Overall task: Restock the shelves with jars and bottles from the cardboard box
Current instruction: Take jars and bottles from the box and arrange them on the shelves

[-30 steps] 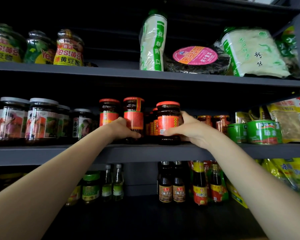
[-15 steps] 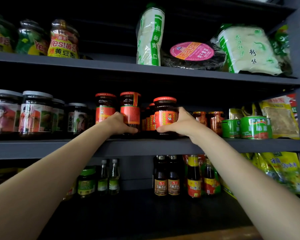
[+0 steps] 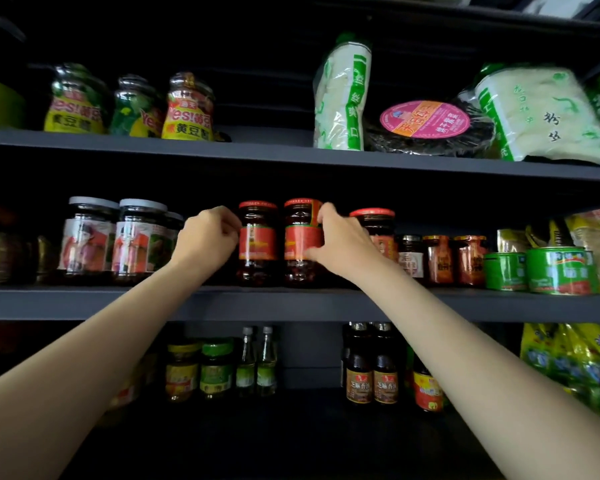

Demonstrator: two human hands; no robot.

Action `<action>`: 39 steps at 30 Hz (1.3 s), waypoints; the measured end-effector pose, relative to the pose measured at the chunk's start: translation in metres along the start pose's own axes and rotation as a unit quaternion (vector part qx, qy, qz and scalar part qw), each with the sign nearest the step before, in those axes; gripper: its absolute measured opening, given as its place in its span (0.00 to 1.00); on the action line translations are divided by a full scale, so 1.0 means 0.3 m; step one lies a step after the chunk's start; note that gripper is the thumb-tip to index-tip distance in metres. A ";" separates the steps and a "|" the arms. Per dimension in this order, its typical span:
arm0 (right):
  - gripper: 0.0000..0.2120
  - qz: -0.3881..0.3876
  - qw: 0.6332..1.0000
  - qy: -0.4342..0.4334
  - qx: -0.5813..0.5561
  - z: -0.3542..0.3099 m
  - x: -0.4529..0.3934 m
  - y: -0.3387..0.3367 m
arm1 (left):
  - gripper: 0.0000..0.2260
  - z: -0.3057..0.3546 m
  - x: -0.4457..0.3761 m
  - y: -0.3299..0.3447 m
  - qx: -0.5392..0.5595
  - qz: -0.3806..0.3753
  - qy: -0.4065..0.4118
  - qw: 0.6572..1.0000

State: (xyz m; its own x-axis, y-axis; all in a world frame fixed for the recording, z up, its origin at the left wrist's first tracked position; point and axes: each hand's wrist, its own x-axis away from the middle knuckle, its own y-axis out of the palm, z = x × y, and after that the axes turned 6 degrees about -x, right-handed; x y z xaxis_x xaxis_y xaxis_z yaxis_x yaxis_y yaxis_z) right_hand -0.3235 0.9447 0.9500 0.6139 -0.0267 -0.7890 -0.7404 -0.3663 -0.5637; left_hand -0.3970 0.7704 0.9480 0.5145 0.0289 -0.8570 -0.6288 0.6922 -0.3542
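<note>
Two dark chili-sauce jars with red lids and red labels stand side by side on the middle shelf point(image 3: 291, 303). My left hand point(image 3: 208, 242) grips the left jar point(image 3: 258, 242) from its left side, fingers curled against the glass. My right hand point(image 3: 340, 244) holds the right jar point(image 3: 300, 242), thumb low on the label and fingers at its upper right. A third red-lidded jar point(image 3: 374, 220) stands just behind my right hand, partly hidden. The cardboard box is out of view.
Silver-lidded jars point(image 3: 118, 237) stand left of my hands; small jars point(image 3: 440, 259) and green cans point(image 3: 561, 270) stand to the right. Yellow-labelled jars point(image 3: 187, 109) and noodle bags point(image 3: 342, 98) fill the top shelf. Bottles point(image 3: 371, 368) line the lower shelf.
My right hand let go of the rightmost jar and moved left onto the middle jar. My left hand moved left to the outer jar. The camera tilted down a little.
</note>
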 end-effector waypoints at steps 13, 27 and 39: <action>0.53 -0.092 0.969 0.218 -0.065 0.013 -0.172 0.146 | 0.07 -0.036 -0.063 0.079 0.016 -0.041 0.070 0.997; 0.39 -0.116 0.965 0.226 -0.062 0.016 -0.229 0.162 | 0.08 -0.051 -0.065 0.080 0.047 -0.057 0.064 0.995; 0.31 -0.120 0.958 0.253 -0.063 0.000 -0.251 0.196 | 0.09 -0.055 -0.065 0.088 0.015 -0.080 0.076 0.994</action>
State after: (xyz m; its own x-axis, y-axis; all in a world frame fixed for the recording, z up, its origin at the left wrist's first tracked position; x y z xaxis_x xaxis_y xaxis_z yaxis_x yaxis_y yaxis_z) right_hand -0.4132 0.9252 0.9763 0.8397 -0.3635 -0.4036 -0.5425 -0.5274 -0.6539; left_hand -0.4334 0.7763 0.9490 0.5122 -0.1911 -0.8373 -0.5266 0.7003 -0.4819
